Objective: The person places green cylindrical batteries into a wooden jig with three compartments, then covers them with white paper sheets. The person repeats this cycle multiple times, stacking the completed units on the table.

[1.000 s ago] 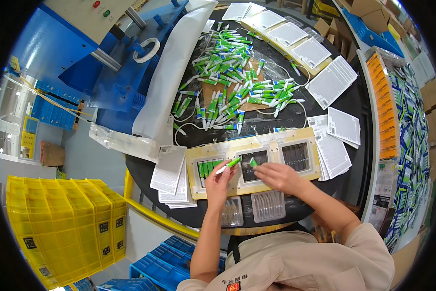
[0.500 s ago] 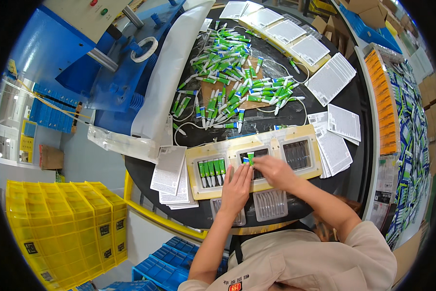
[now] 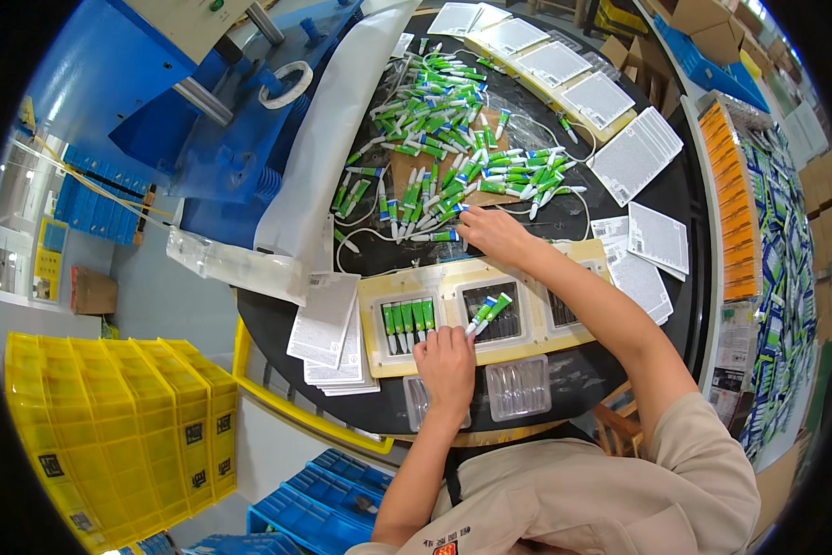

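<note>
Close to me on the black round table lies a cream tray holder (image 3: pixel 425 363) with three windows. Its left window holds a row of small squeeze tubes (image 3: pixel 407 319), green with white caps. My left hand (image 3: pixel 447 365) is closed at the holder's front edge, with two tilted green tubes (image 3: pixel 490 313) at its fingertips over the middle window. Beyond the holder, my right hand (image 3: pixel 497 231) pinches a tube at the near edge of a loose tube pile (image 3: pixel 434 139); its fingers partly cover that tube. My right forearm hides part of the right window.
Printed white cards (image 3: pixel 323 324) are stacked left of the holder, more cards (image 3: pixel 657 239) to its right. Clear blister trays (image 3: pixel 519 388) lie in front. A second holder (image 3: pixel 610 125) sits at the far right. A blue press (image 3: pixel 222 157) stands left, above yellow crates (image 3: pixel 120 425).
My right hand has moved from the middle window forward to the tube pile. My left hand has drawn back slightly with its fingers curled, and two tubes now show tilted over the window.
</note>
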Demonstrator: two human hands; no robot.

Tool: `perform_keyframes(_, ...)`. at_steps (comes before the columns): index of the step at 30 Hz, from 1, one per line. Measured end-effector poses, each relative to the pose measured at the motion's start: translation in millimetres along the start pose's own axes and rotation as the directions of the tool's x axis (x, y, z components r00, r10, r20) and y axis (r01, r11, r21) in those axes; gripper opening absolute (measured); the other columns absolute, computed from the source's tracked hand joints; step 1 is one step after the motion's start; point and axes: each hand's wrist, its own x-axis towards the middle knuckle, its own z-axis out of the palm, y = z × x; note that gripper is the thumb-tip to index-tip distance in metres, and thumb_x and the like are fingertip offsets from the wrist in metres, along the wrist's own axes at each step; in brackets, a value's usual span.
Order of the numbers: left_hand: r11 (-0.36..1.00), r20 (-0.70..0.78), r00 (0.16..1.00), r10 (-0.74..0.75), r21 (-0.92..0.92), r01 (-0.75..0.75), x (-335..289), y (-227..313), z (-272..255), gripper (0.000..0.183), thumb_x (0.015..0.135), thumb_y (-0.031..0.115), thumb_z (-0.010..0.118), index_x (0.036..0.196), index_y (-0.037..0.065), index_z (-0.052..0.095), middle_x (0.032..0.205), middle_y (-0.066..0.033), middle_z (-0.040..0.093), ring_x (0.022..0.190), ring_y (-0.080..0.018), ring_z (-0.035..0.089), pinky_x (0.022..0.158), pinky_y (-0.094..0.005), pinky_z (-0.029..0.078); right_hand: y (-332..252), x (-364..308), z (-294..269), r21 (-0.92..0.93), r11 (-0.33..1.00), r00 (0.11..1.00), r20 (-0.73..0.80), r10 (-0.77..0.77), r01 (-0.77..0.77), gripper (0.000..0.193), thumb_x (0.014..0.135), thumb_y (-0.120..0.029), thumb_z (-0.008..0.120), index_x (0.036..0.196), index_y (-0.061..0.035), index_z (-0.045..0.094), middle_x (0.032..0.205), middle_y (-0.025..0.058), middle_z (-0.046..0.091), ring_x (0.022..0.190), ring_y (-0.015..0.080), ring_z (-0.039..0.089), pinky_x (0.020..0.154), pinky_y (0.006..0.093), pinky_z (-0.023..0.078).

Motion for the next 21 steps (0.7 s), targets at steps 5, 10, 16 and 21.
perform_keyframes(5,0.978,-0.233,0.966,-0.109,-0.2,0.062,-1.2,-0.2,-10.4,0.014,0.087,0.016,0.075,0.096,0.008,0.068,0.101,-0.0047,0.068,0.092,-0.0236,0.064,0.08,-0.0393,0.044,9.9,7.4,7.2,-0.046,0.984,0.984,0.031,-0.173,0.175,0.01,0.08,-0.013,0.065,0.086,-0.0053,0.068,0.095,0.0064,0.061,0.098,0.0223,0.063,0.073,0.0347,0.058)
perform_keyframes(10,0.975,-0.212,0.963,0.167,-0.109,-0.193,7.6,7.9,-6.0,0.021,0.081,0.004,0.067,0.102,0.0,0.07,0.103,-0.0117,0.068,0.095,-0.0274,0.066,0.088,-0.0402,0.051,9.8,-7.3,-17.0,-0.084,0.977,0.978,0.08,-0.19,0.197,0.012,0.078,-0.013,0.065,0.087,-0.0053,0.067,0.094,0.0048,0.061,0.096,0.0213,0.064,0.071,0.0337,0.058)
perform_keyframes(16,0.967,-0.172,0.976,0.135,-0.194,-0.168,-4.4,3.0,4.2,0.024,0.08,-0.004,0.068,0.104,-0.003,0.07,0.104,-0.0152,0.067,0.09,-0.0328,0.065,0.079,-0.042,0.054,-51.4,-102.6,-71.2,0.065,0.978,0.963,-0.2,-0.181,0.198,0.02,0.079,-0.01,0.068,0.098,-0.0017,0.069,0.105,0.0078,0.068,0.097,0.0209,0.068,0.075,0.0308,0.059)
perform_keyframes(21,0.964,-0.114,0.986,0.126,-0.221,-0.148,-11.3,13.3,10.4,0.025,0.083,-0.003,0.068,0.108,-0.004,0.07,0.107,-0.0163,0.067,0.094,-0.0337,0.065,0.082,-0.0429,0.054,-91.1,-121.6,-52.3,0.101,0.978,0.954,-0.258,-0.154,0.185,0.024,0.079,-0.01,0.067,0.1,0.0009,0.07,0.11,0.0098,0.069,0.103,0.0226,0.068,0.082,0.0316,0.058)
